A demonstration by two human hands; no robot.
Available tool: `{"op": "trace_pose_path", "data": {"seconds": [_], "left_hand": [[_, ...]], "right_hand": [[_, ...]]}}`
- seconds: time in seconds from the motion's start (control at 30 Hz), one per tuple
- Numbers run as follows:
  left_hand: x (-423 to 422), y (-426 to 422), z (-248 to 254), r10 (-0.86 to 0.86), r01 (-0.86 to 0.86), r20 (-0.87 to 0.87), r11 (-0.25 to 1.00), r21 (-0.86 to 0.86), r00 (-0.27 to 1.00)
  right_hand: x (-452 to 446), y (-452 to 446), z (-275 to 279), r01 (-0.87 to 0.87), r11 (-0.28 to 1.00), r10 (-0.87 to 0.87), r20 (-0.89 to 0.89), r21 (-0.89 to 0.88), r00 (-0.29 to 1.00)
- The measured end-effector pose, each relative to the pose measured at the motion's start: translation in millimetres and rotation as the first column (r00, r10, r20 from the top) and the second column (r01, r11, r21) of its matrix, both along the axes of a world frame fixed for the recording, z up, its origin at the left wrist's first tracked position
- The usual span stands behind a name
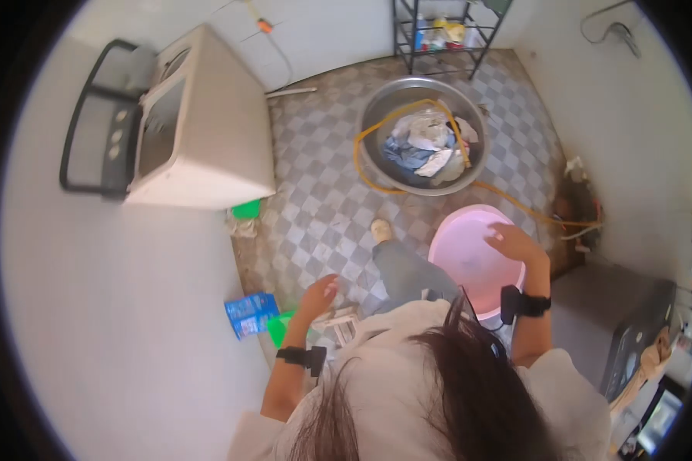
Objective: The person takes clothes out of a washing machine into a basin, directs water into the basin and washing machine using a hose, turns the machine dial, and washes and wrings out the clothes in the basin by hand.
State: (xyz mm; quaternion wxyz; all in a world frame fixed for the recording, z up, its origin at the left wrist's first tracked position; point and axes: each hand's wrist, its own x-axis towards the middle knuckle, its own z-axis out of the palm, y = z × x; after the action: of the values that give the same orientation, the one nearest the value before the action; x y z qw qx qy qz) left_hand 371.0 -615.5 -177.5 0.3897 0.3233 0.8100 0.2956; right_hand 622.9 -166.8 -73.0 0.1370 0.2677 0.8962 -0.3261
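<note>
My right hand (513, 242) hovers over the right side of a pink plastic basin (469, 257), fingers apart and holding nothing; whether it touches the basin I cannot tell. Lower on the left, my left hand (317, 297) hangs above the floor with loosely bent fingers and nothing in it. Near it are a blue packet (251, 314) and a green object (281, 329). Ahead stands a large metal basin (367, 157) with wet-looking clothes (427, 142) in it. A yellow hose (359, 157) loops over its rim.
A white washing machine (219, 131) with its lid raised stands at left. At the back is a black rack (404, 46) holding bottles. A grey machine (603, 315) is on my right. The hose runs across the checkered floor (315, 192) to the right wall.
</note>
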Motion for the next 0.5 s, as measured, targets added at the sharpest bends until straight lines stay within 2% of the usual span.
{"op": "trace_pose_path", "data": {"seconds": [0.03, 0.07, 0.13, 0.17, 0.23, 0.3, 0.33, 0.4, 0.5], "left_hand": [[-25.2, -4.3, -1.3, 0.066, -0.07, -0.035, 0.991, -0.117, 0.997], [-49.6, -9.5, 0.9, 0.038, -0.04, -0.022, 0.991, -0.124, 0.999], [-90.9, -18.7, 5.8, 0.094, -0.093, -0.001, 0.977, -0.194, 0.996], [-108.4, -25.5, 3.9, 0.081, -0.078, 0.008, 0.976, -0.202, 0.997], [-140.2, -37.2, -13.3, 0.213, -0.214, -0.021, 0.974, -0.072, 0.977], [-166.8, -43.0, -26.3, 0.217, -0.215, 0.03, 0.974, -0.077, 0.976], [-182.3, -44.3, -30.9, 0.23, -0.224, 0.072, 0.971, -0.08, 0.971], [-213.1, -41.3, -36.8, 0.167, -0.156, 0.116, 0.982, -0.103, 0.979], [-281.3, -35.8, -41.1, 0.056, -0.031, 0.172, 0.989, -0.146, 0.983]], "right_hand": [[-38.4, 6.6, -5.2, -0.036, 0.998, 0.037, -0.031, 0.042, 0.999], [-64.5, 12.2, -21.8, -0.026, 0.999, 0.029, -0.08, 0.033, 0.996], [-125.2, 20.3, -40.0, -0.028, 0.999, 0.024, -0.139, -0.032, 0.99], [-161.0, 17.4, -41.6, -0.029, 0.996, 0.015, -0.152, -0.089, 0.988], [-227.8, 7.0, -35.1, -0.149, 0.979, 0.124, -0.173, -0.139, 0.977], [-280.6, -4.3, -77.0, -0.342, 0.939, 0.317, -0.294, -0.039, 0.902], [-310.5, -11.6, -75.5, -0.331, 0.943, 0.305, -0.287, -0.045, 0.908], [-364.2, -23.9, -72.6, -0.408, 0.872, 0.444, 0.087, -0.269, 0.892], [-401.7, -33.5, -140.7, -0.393, 0.884, 0.409, 0.012, -0.252, 0.912]]}}
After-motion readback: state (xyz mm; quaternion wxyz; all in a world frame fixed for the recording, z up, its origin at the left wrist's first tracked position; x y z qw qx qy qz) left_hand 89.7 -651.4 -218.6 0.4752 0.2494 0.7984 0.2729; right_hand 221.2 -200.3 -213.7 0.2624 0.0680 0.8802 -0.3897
